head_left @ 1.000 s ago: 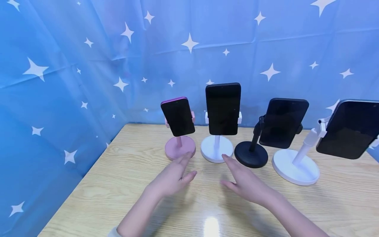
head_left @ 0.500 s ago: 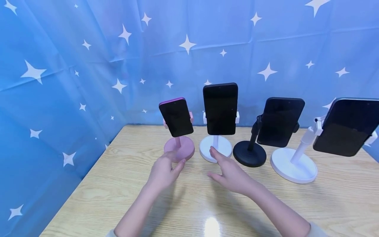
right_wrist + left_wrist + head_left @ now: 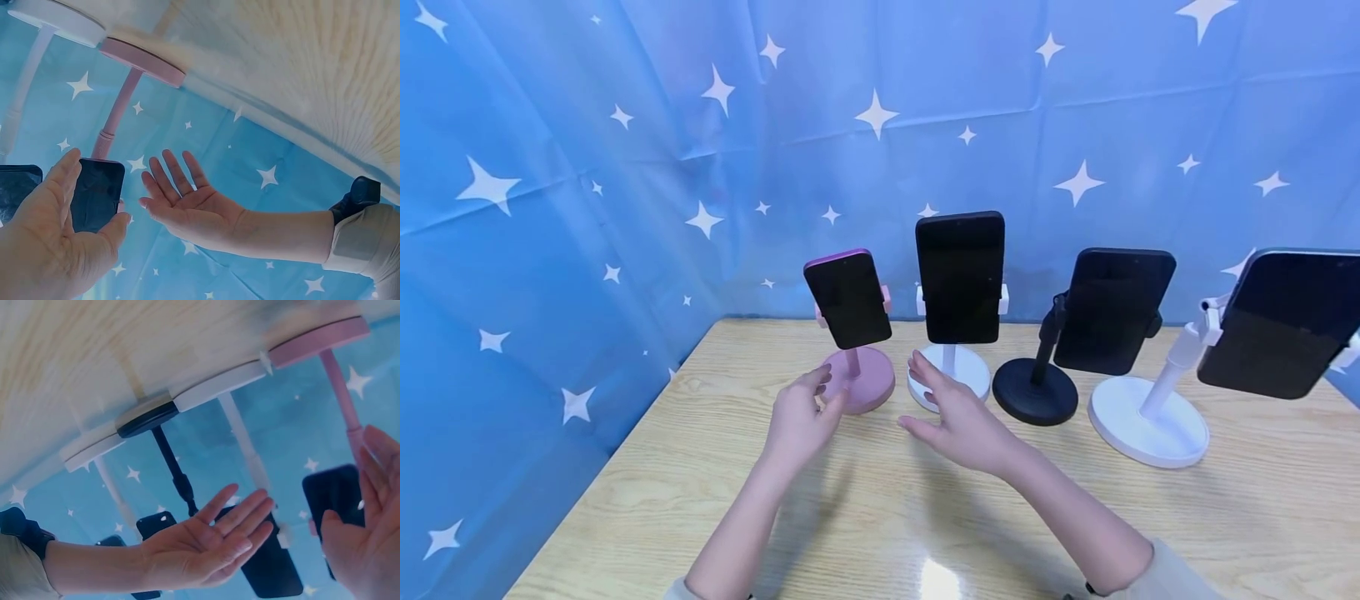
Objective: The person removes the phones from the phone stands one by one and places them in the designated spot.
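Note:
My left hand (image 3: 797,423) hovers over the table at the front left of the pink phone stand (image 3: 871,387), fingers relaxed and nothing in them. That stand carries a phone (image 3: 848,300) with a magenta edge. My right hand (image 3: 966,425) is held with fingers extended, its tips overlapping the base of a white phone stand (image 3: 973,379) in the head view. A larger black phone (image 3: 961,279) sits upright in that stand. In the right wrist view the left palm (image 3: 200,219) faces the right hand (image 3: 59,244), with a gap between them.
Right of these stand a black phone stand (image 3: 1036,400) with a tilted phone (image 3: 1112,312), and another white stand (image 3: 1150,433) with a tilted phone (image 3: 1277,325). A blue star-printed curtain (image 3: 805,150) hangs behind and left of the wooden table (image 3: 662,500).
Both hands have shifted left, the left one from in front of the pink base to beside it, the right one toward the gap between the pink and white stands. The stands have stayed put.

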A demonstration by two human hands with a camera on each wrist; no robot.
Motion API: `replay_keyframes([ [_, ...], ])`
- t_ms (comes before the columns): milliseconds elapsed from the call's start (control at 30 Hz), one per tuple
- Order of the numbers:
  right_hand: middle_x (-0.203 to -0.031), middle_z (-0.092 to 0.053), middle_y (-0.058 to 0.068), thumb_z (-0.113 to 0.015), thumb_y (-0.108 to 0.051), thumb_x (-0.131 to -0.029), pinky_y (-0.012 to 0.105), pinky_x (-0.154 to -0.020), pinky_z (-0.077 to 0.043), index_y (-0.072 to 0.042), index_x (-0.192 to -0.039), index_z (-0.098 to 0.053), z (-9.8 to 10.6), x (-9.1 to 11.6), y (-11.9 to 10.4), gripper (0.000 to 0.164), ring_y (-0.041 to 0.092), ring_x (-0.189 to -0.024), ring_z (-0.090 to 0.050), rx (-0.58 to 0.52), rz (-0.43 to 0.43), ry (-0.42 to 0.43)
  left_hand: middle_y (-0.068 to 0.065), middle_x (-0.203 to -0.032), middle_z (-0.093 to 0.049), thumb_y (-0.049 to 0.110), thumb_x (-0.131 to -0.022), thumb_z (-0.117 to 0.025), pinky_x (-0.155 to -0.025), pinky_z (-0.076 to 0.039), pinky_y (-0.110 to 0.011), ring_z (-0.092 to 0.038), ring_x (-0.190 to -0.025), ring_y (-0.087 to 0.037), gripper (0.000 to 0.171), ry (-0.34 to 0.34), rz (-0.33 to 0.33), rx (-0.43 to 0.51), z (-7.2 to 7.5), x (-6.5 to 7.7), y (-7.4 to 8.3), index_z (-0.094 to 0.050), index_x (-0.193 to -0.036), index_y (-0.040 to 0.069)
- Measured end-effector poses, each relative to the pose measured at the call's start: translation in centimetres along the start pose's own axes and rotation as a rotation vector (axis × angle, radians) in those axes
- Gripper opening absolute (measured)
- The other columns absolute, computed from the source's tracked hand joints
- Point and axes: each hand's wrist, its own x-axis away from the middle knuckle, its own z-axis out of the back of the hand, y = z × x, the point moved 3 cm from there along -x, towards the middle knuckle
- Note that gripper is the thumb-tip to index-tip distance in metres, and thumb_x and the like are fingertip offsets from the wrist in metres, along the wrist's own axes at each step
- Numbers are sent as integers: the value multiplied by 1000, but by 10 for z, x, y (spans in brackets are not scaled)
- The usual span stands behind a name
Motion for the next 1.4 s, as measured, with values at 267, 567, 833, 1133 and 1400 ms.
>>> replay_keyframes([
  [267, -146, -27, 19, -61, -12, -88, 42, -95, -41, 3, -144, -16, 0, -12, -8, 73, 29, -131, -34, -86, 42, 18, -24, -107, -63, 13, -87, -56, -75, -53, -39, -62, -96, -34, 39, 29, 20, 89, 4, -5, 0, -55, -117, -11],
  [567, -142, -32, 23, -66, -10, -84, 41, -91, -44, 9, -140, -22, 1, -19, -16, 74, 33, -127, -39, 6, 88, 133, -24, -111, -61, 15, -90, -54, -77, -53, -42, -62, -99, -33, 43, 108, 32, 199, 10, -11, 1, -49, -123, -10],
  [833, -143, -31, 23, -65, -7, -84, 41, -91, -44, 8, -140, -22, 3, -25, -18, 73, 33, -128, -37, -29, 55, 150, -23, -109, -62, 15, -90, -53, -78, -52, -43, -62, -99, -32, 43, 140, 28, 244, 12, -17, 3, -49, -124, -10],
  [1133, -145, -28, 20, -67, -9, -83, 41, -92, -43, 4, -142, -21, 5, -35, -25, 76, 30, -130, -35, -60, 57, 185, -23, -118, -57, 17, -90, -54, -82, -51, -43, -57, -108, -33, 48, 193, 21, 269, 16, -22, 9, -43, -130, -8],
  [1400, -145, -30, 15, -64, -14, -86, 43, -94, -41, 0, -143, -22, 7, -43, -26, 72, 29, -131, -34, -77, 77, 217, -17, -124, -55, 18, -90, -53, -87, -48, -41, -54, -113, -29, 52, 167, 48, 326, 17, -28, 13, -38, -134, -6],
])
